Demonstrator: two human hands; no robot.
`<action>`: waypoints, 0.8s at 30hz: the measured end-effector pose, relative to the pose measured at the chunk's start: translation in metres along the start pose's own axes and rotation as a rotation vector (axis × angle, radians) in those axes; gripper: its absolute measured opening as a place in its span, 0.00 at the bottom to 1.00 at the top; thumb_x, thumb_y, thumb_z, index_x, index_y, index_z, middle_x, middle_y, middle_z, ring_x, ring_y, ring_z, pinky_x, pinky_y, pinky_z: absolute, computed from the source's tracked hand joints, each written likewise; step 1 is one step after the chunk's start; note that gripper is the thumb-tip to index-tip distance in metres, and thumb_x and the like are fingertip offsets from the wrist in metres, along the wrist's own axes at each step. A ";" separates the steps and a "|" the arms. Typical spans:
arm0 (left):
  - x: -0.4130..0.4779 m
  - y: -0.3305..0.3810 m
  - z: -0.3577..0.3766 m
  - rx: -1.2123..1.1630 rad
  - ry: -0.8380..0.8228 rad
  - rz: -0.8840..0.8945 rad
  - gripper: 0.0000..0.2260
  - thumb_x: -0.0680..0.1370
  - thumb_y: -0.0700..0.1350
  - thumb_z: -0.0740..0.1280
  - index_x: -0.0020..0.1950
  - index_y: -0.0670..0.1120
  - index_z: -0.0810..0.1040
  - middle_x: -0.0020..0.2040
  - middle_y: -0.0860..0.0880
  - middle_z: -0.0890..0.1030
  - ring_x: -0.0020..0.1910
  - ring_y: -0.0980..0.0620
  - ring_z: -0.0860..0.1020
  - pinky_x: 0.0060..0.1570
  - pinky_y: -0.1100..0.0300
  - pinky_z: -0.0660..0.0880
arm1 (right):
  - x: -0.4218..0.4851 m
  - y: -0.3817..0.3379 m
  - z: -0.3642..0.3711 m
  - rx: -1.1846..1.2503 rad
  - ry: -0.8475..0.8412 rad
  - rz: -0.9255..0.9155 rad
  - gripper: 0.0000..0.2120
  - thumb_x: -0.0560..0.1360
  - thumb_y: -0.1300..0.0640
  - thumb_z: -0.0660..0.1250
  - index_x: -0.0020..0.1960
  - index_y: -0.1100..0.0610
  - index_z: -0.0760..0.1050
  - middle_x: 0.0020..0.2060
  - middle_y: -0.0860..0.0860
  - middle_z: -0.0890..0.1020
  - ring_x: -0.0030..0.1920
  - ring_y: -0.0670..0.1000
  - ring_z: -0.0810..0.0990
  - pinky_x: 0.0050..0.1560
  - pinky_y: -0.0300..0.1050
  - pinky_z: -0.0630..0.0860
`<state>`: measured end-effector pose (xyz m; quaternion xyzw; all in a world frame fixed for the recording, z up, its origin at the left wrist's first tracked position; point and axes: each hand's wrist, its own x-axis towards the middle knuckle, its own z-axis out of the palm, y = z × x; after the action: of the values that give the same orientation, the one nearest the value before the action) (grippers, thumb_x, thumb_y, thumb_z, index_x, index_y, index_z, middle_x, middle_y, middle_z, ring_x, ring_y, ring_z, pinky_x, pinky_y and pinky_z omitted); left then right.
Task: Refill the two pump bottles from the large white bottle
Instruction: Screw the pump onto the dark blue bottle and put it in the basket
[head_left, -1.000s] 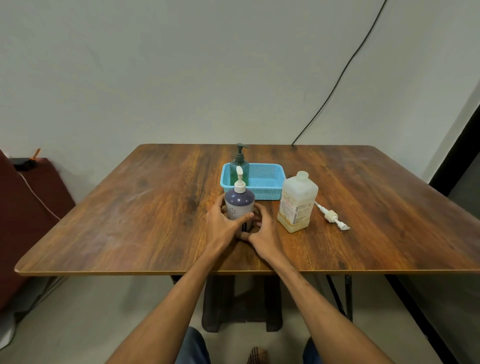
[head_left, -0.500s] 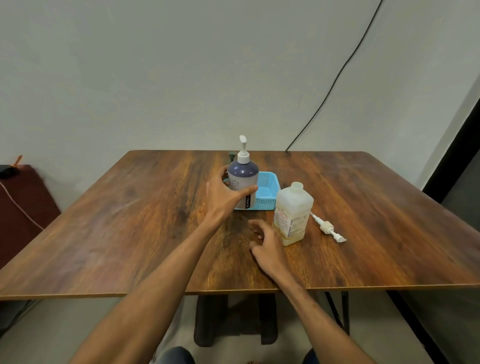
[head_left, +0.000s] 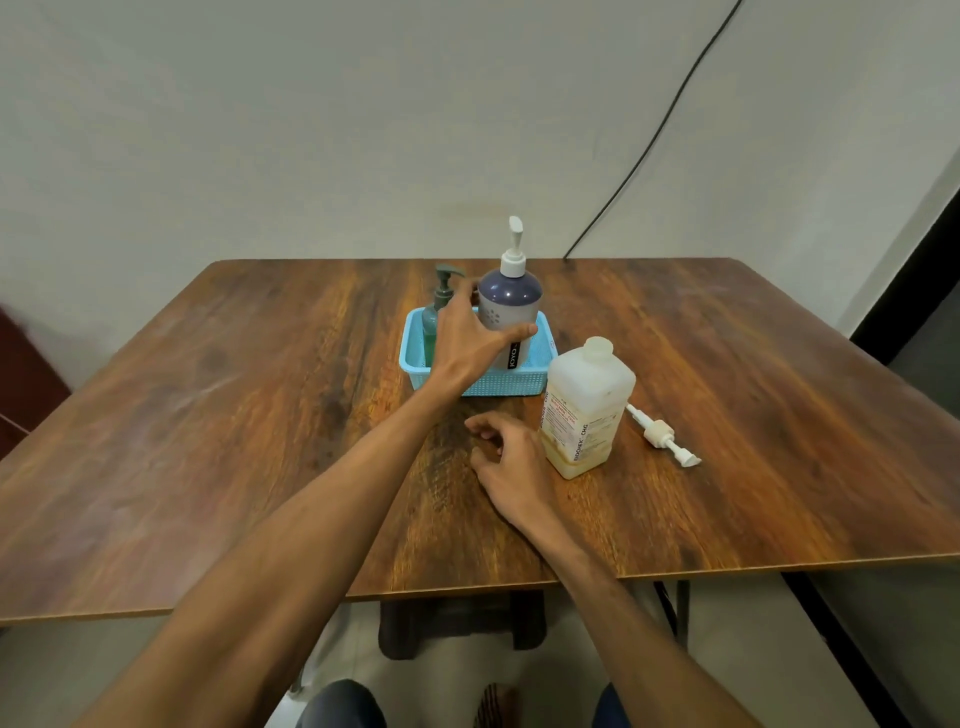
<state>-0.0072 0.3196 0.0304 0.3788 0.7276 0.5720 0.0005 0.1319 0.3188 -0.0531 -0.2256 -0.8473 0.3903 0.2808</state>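
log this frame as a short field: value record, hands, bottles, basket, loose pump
left hand: gripping the purple bottle, held in or just above the basket
right hand: empty, fingers curled, on the table beside the white bottle
green bottle: upright in the basket, left side, pump on
basket: blue, mid-table
white bottle: upright on the table, no cap, a little yellowish liquid at the bottom
loose pump: lying flat on the table, right of the white bottle
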 end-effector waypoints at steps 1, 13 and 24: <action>0.002 -0.001 0.003 -0.005 -0.004 -0.013 0.35 0.67 0.52 0.82 0.68 0.43 0.73 0.61 0.47 0.80 0.58 0.49 0.78 0.57 0.56 0.79 | 0.001 0.000 0.002 -0.009 0.000 -0.009 0.18 0.74 0.65 0.70 0.61 0.53 0.80 0.56 0.46 0.81 0.56 0.42 0.77 0.54 0.31 0.73; 0.015 -0.018 0.031 0.063 -0.183 -0.166 0.34 0.72 0.47 0.79 0.70 0.38 0.65 0.67 0.42 0.75 0.64 0.44 0.75 0.59 0.55 0.74 | 0.004 0.001 0.002 -0.038 -0.008 -0.030 0.16 0.74 0.63 0.70 0.61 0.52 0.80 0.57 0.46 0.81 0.59 0.44 0.76 0.61 0.38 0.74; 0.023 -0.015 0.029 0.167 -0.333 -0.235 0.38 0.75 0.47 0.77 0.73 0.38 0.56 0.70 0.40 0.72 0.68 0.40 0.74 0.67 0.47 0.74 | 0.005 0.004 0.003 -0.025 -0.004 -0.033 0.16 0.74 0.64 0.70 0.60 0.52 0.80 0.56 0.46 0.82 0.57 0.43 0.76 0.57 0.32 0.71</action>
<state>-0.0195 0.3557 0.0175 0.3792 0.8015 0.4353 0.1560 0.1266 0.3224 -0.0560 -0.2144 -0.8562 0.3754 0.2828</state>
